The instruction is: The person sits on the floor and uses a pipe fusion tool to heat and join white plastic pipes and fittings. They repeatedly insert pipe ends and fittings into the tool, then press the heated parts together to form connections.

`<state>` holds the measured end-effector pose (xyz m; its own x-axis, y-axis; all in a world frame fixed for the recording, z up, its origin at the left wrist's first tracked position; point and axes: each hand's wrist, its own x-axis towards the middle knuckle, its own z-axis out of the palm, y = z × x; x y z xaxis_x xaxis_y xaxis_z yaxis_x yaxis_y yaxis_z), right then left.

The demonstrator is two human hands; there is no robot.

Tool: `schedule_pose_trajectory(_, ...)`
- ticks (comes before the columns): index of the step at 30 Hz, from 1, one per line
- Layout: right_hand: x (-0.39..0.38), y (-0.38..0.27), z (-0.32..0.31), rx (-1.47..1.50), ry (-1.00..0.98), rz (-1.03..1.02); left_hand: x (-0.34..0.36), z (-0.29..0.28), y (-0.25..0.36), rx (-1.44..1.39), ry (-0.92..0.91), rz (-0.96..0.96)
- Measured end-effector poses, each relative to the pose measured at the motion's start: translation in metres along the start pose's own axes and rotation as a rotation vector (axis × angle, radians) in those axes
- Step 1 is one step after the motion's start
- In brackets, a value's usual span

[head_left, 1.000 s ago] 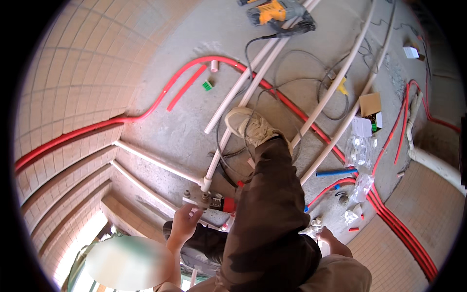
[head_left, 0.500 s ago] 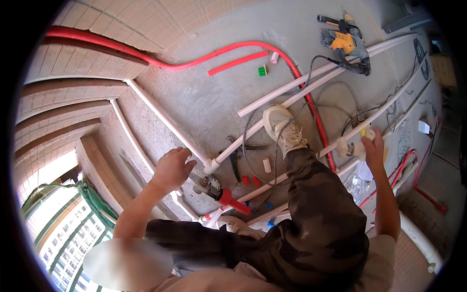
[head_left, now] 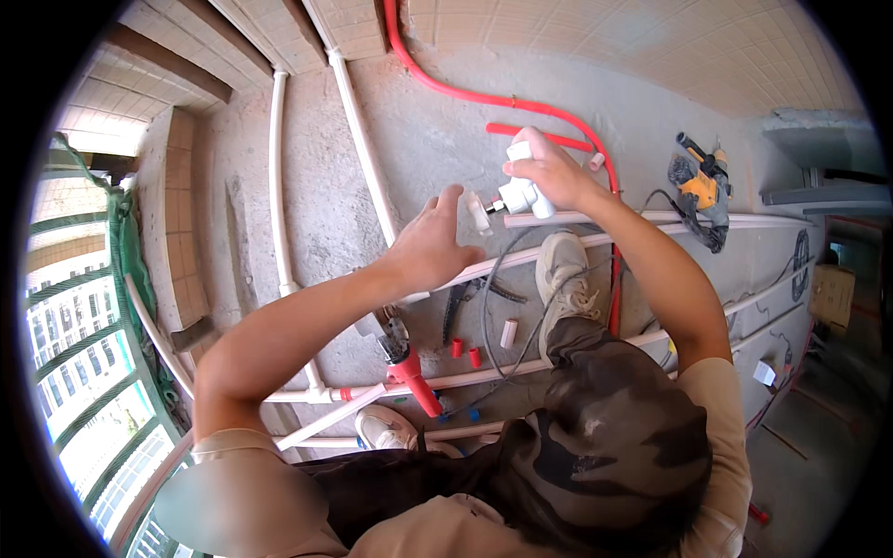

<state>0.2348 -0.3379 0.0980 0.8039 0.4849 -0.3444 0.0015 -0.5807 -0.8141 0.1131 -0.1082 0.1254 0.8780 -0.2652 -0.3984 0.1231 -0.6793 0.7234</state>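
Your right grip (head_left: 551, 173) wraps around a white pipe fitting (head_left: 523, 198), held above the concrete floor (head_left: 428, 139). Your left grip (head_left: 430, 242) is spread wide beside a clear plastic piece (head_left: 478, 214); I can't tell whether they touch.

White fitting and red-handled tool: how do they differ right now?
The white fitting is gripped in the right hand; the red-handled tool has no hand around it.
The white fitting is mostly white; the red-handled tool pairs its red handle with a darker head.
The white fitting looks short and compact; the red-handled tool looks longer.
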Motion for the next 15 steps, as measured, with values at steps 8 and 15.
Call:
schedule_pose_trajectory(8, 0.001, 0.014, 0.041, 0.205, -0.027, 0.154, 0.044, 0.028, -0.04, -0.741, -0.222, -0.211)
schedule_pose_trajectory(15, -0.058, 0.048, 0.035, -0.167, 0.098, 0.119, 0.083, 0.016, -0.059, -0.128, -0.123, 0.027)
